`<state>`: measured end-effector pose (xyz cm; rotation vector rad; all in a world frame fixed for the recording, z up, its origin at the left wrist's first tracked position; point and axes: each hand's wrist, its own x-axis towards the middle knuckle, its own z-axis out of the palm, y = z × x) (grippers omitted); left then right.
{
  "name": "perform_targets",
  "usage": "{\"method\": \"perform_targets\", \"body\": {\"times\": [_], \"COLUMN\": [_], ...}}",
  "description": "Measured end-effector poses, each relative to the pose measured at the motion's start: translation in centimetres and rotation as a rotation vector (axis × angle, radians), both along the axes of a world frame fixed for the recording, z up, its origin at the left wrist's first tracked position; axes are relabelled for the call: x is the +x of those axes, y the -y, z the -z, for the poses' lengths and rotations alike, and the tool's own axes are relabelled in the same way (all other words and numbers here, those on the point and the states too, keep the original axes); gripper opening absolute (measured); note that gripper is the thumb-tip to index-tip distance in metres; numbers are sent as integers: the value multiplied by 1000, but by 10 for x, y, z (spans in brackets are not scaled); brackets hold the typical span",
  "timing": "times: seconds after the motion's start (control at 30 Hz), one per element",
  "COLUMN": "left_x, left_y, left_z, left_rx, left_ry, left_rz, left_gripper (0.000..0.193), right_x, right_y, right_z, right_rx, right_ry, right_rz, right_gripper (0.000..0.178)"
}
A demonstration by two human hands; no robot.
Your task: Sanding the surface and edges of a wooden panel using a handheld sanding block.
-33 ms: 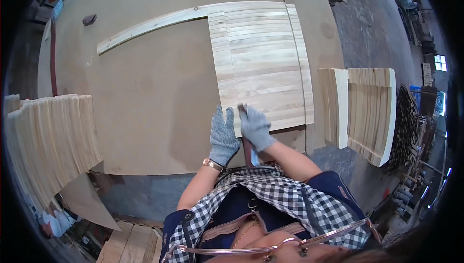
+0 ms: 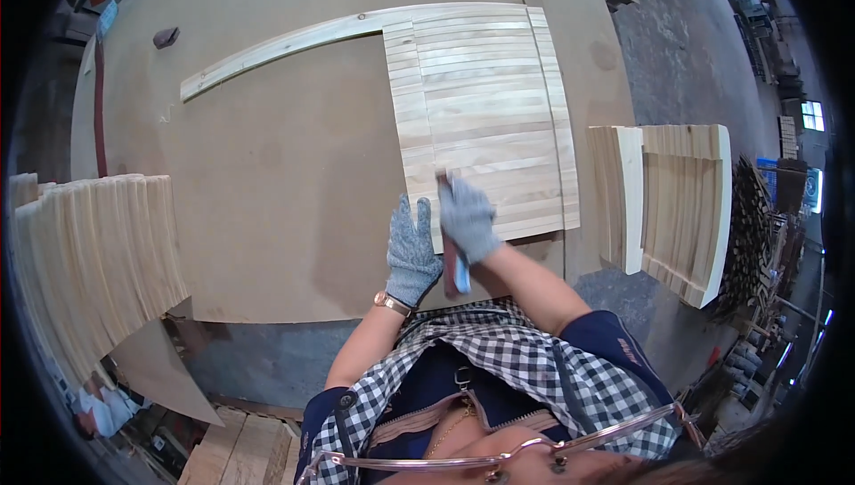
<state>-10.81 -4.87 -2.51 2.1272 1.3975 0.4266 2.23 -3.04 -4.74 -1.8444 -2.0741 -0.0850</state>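
Note:
A panel of pale wooden slats (image 2: 485, 111) lies flat on the board-topped table (image 2: 267, 173), its slats running left to right. My left hand (image 2: 411, 249), in a grey knit glove, rests at the panel's near left corner with its fingers stretched out and spread. My right hand (image 2: 470, 218), gloved too, is closed around a long reddish-brown strip (image 2: 454, 278) with a blue part near its close end. The strip's far tip shows past my fingers over the panel's left side. I cannot tell exactly what kind of tool it is.
A long pale batten (image 2: 267, 56) extends left from the panel's far edge. A small dark brown block (image 2: 166, 37) sits at the far left. Stacked wooden slats (image 2: 98, 253) stand at the left, and more stacked wooden pieces (image 2: 681, 191) at the right beside the table.
My right hand has moved slightly away from my body, carrying the reddish-brown strip with it. My left hand and the panel have stayed in place.

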Motion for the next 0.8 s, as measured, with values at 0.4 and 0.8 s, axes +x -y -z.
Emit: {"method": "perform_targets", "body": {"times": [0.4, 0.8], "left_x": [4, 13], "left_y": [0, -10], "left_z": [-3, -8], "left_rx": [-26, -226], "left_ry": [-9, 83], "left_rz": [19, 26], "left_gripper": [83, 89], "right_x": [-4, 21], "right_y": [50, -139], "right_z": [-12, 1], "right_rx": [-321, -325], "right_ry": [-264, -214], "right_rz": [75, 222], "right_gripper": [42, 16]}}
